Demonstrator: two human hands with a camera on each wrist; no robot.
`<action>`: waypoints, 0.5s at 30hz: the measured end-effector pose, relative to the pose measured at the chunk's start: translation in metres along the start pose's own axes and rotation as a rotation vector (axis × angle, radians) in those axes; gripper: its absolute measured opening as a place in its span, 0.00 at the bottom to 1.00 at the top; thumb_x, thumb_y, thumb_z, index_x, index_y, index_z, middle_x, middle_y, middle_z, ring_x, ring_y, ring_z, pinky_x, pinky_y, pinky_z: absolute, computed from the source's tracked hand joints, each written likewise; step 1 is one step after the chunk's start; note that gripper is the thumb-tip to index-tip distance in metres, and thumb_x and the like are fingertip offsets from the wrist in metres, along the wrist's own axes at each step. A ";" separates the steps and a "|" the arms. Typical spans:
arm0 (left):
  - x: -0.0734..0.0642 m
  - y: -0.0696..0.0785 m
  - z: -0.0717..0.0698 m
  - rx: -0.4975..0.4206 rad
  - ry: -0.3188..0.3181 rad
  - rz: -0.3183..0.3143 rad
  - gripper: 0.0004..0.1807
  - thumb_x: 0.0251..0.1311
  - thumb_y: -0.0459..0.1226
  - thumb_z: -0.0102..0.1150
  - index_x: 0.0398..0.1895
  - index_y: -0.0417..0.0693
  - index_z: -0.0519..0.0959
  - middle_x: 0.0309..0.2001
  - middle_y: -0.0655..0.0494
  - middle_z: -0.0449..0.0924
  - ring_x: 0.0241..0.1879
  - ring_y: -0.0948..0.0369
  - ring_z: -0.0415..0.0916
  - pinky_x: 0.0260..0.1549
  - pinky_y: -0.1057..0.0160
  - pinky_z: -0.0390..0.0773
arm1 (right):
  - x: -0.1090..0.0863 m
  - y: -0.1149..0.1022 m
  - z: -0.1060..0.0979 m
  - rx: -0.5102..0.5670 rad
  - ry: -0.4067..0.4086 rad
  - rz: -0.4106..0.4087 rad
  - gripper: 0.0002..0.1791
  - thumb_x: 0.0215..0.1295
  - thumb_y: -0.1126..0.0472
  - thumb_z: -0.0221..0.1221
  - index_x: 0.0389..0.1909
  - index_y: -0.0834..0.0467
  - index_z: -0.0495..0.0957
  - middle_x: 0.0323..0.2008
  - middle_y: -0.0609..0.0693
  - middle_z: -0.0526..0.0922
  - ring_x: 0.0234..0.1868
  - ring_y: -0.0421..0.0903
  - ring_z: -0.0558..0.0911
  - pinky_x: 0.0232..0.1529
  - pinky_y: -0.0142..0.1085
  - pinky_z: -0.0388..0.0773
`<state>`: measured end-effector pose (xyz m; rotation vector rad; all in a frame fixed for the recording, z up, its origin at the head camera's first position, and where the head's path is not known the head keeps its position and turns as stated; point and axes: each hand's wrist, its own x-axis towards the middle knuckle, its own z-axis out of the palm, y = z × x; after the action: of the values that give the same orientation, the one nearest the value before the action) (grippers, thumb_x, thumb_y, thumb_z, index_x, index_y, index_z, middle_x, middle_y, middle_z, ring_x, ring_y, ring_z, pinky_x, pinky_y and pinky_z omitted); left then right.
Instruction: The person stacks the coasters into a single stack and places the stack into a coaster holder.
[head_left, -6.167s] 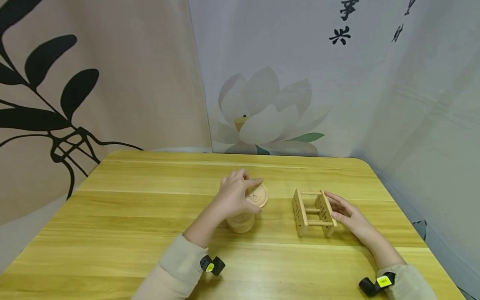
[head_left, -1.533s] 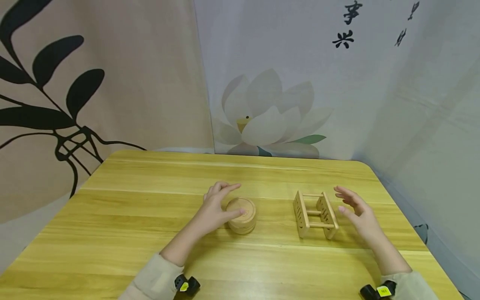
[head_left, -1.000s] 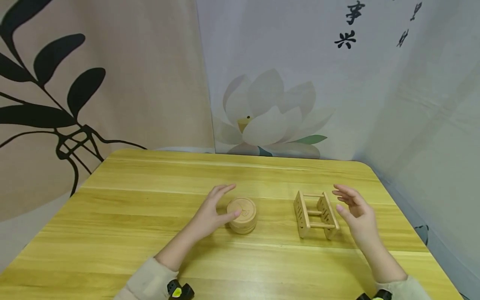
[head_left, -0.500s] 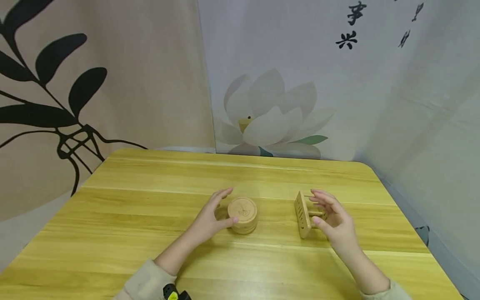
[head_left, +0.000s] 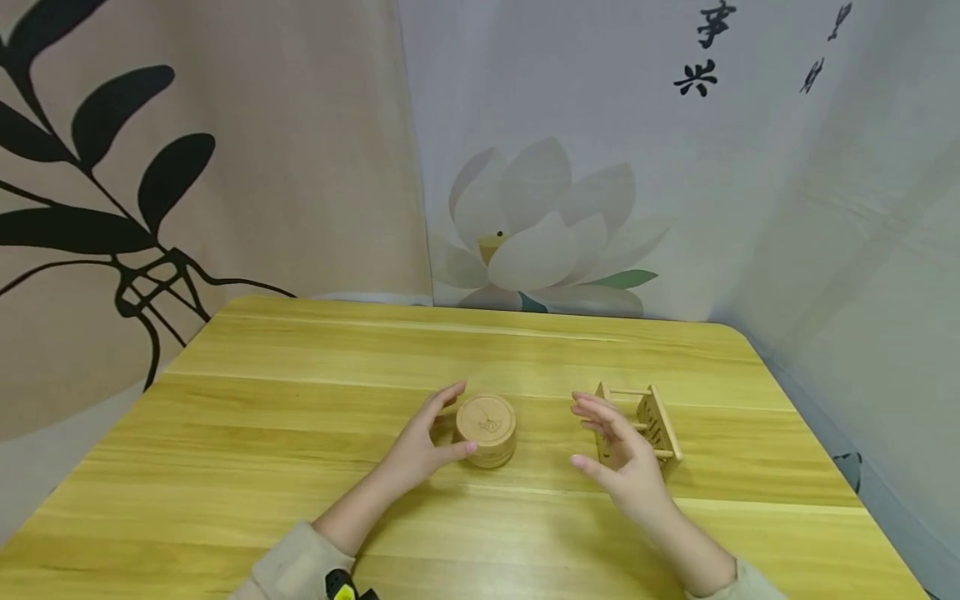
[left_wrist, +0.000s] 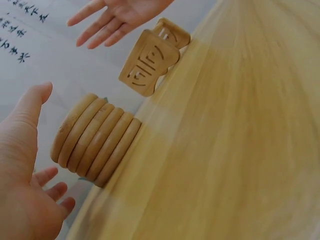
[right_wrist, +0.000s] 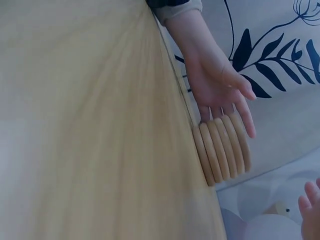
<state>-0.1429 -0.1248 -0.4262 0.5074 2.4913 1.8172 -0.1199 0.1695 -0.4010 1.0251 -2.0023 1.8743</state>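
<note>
A stack of several round wooden coasters (head_left: 491, 425) stands on the table, the top one engraved with a leaf-like figure. My left hand (head_left: 416, 450) is beside the stack on its left, fingers spread around that side, thumb near the front rim. To the right, my right hand (head_left: 626, 467) hovers between the stack and the wooden coaster holder (head_left: 660, 425), fingers apart and holding nothing. It covers much of the holder's left side panel in the head view. The left wrist view shows the stack's edges (left_wrist: 95, 140) and the holder's slotted side panels (left_wrist: 150, 60).
The wooden table (head_left: 300, 417) has rounded far corners. Behind it hang fabric backdrops, one with a printed lotus (head_left: 551, 233) and another with dark leaves (head_left: 112, 108). A black wrist camera (head_left: 345, 585) sits at the left cuff.
Earlier the left hand set a coaster on the stack and let go, while the right touched the holder. Since then, the right hand has left the holder and moved left across it towards the stack.
</note>
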 end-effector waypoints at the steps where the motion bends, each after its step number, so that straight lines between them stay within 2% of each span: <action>1: 0.000 0.000 0.000 -0.006 0.002 -0.005 0.46 0.50 0.40 0.73 0.72 0.52 0.59 0.69 0.54 0.59 0.66 0.47 0.57 0.60 0.38 0.55 | 0.000 0.001 0.002 -0.003 -0.007 0.000 0.34 0.53 0.82 0.60 0.62 0.75 0.61 0.64 0.67 0.62 0.62 0.48 0.67 0.61 0.35 0.62; 5: -0.001 -0.002 0.002 -0.038 -0.003 -0.026 0.46 0.51 0.38 0.72 0.73 0.51 0.59 0.69 0.52 0.59 0.65 0.45 0.59 0.61 0.37 0.53 | 0.001 0.006 0.011 -0.013 -0.025 0.012 0.34 0.52 0.81 0.61 0.62 0.74 0.62 0.64 0.68 0.62 0.62 0.49 0.67 0.61 0.35 0.63; 8: -0.002 -0.002 0.004 -0.062 -0.010 -0.034 0.46 0.51 0.36 0.72 0.73 0.50 0.58 0.69 0.50 0.59 0.64 0.44 0.59 0.61 0.37 0.51 | 0.002 0.010 0.019 -0.033 -0.026 0.048 0.35 0.52 0.80 0.62 0.63 0.72 0.63 0.65 0.64 0.63 0.63 0.47 0.67 0.61 0.35 0.63; 15: -0.003 -0.001 0.009 -0.086 -0.006 -0.053 0.47 0.51 0.37 0.72 0.73 0.51 0.57 0.69 0.50 0.60 0.64 0.45 0.60 0.63 0.38 0.49 | 0.002 0.018 0.035 -0.104 -0.027 0.067 0.37 0.52 0.76 0.65 0.65 0.65 0.64 0.66 0.60 0.64 0.63 0.48 0.66 0.61 0.34 0.63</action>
<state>-0.1387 -0.1174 -0.4308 0.4380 2.3860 1.8902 -0.1223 0.1346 -0.4200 0.9725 -2.1493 1.7764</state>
